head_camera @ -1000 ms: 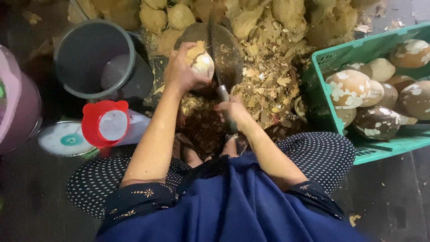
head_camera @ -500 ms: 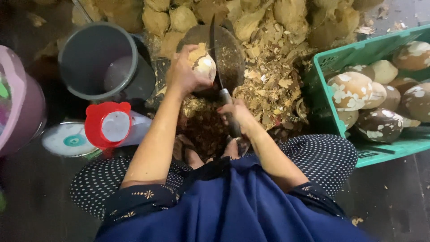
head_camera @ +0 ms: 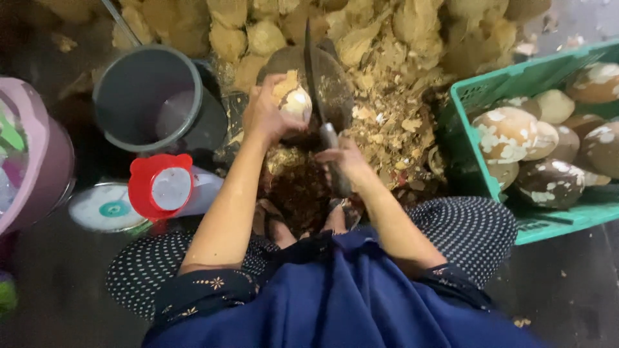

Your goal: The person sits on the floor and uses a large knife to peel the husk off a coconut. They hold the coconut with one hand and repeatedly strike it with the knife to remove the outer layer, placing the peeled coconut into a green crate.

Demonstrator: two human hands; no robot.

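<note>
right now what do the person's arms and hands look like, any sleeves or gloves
Both hands are bare, with no gloves: the left hand and the right hand. No rings, watch or bands show. The forearms are uncovered to above the elbow. Short dark navy sleeves with small pale flower-like motifs cover the upper arms, the same pattern on both sides. The sleeve hems look loose.

The person's bare left forearm stretches forward and slightly to the right from a dark blue patterned sleeve, the elbow low and the wrist raised. The left hand (head_camera: 267,113) is curled closed, fingers wrapped forward and knuckles up. The right forearm angles forward and inward from the other sleeve, shorter in view. The right hand (head_camera: 345,158) is clenched in a fist, lying nearer the body than the left.
</note>
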